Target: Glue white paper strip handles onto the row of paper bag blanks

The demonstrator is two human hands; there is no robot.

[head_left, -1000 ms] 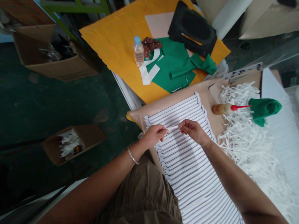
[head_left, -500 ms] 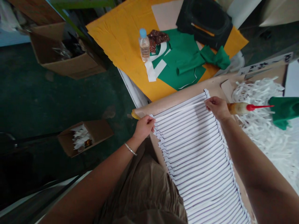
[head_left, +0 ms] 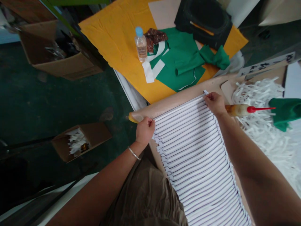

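My left hand (head_left: 145, 130) pinches the left end of a white strip (head_left: 178, 109) at the top of a sheet of strips. Its right end sits between the thumb and fingers of my right hand (head_left: 214, 103). The strip is stretched straight between them. Below it, many white strips (head_left: 195, 150) lie in close parallel rows, with thin dark lines between and notched ends along both sides. Beside my right wrist lies a squeeze bottle (head_left: 238, 110) of amber contents with a long red nozzle; the wrist partly hides its base.
A pile of loose white strips (head_left: 265, 135) and a green cloth (head_left: 284, 110) lie on the right. Beyond are yellow cloth (head_left: 113, 40), green fabric (head_left: 185, 53), a water bottle (head_left: 141, 47) and a black object (head_left: 204, 22). Cardboard boxes (head_left: 70, 69) stand on the floor at left.
Both hands have shifted slightly with the white strip, which has moved up to the top edge of the rows. The view has turned a little.
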